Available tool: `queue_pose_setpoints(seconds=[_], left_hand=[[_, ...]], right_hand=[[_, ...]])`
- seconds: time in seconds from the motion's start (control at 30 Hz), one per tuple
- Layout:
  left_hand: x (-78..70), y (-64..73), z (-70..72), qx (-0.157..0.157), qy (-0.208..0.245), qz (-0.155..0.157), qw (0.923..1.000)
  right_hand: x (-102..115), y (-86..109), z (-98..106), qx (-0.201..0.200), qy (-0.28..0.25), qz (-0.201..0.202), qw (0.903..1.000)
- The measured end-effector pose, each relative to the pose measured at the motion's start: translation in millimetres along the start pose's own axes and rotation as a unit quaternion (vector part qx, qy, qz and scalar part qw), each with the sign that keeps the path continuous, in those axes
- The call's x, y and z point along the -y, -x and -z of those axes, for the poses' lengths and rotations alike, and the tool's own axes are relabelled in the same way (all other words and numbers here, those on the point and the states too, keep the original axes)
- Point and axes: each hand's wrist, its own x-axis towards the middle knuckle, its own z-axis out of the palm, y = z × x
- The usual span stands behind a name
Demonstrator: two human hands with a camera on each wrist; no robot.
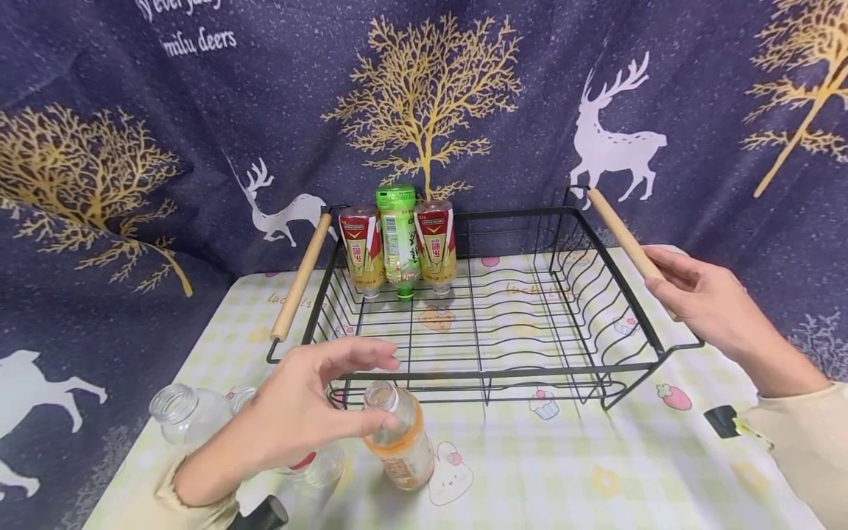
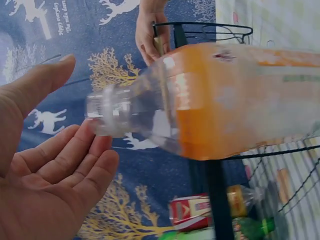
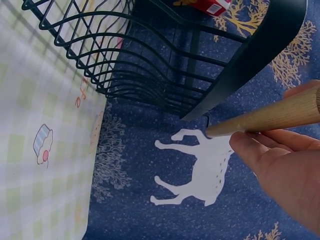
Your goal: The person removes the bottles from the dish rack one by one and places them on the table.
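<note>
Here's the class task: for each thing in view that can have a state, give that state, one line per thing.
Orange bottle: upright, uncapped
Far-left clear bottle: upright, uncapped
Left red bottle: upside down
Right red bottle: upside down
Green bottle: upside down, capped
Rack: partly filled
Left handle: ungripped
Right handle: gripped
Left hand: open near the orange bottle
Right hand: gripping the right handle

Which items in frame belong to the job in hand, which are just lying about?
In use:
left hand, at orange-banded bottle
right hand, gripping wooden handle of wire rack
three upturned bottles in rack
clear bottles at frame left, probably

Just around:
tablecloth
deer-print backdrop
</note>
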Motion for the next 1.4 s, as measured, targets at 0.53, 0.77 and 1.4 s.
queue_pose_setpoints(seconds=[0.53, 0.77, 1.4], left_hand=[[-46.4, -30.5, 37.7, 0.006, 0.014, 0.004, 0.9999], [-63.4, -55.8, 49.5, -0.015, -0.007, 0.043, 0.9989], [-61.6, -130.7, 60.3, -0.038, -0.041, 0.095, 0.9939]], right_hand=[[5, 0.3, 0, 0.008, 0.029, -0.017, 0.9994], [5, -0.4, 1, 0.004, 0.026, -0.011, 0.9996], [6, -0.1, 0, 0.009, 0.039, -0.014, 0.9991]])
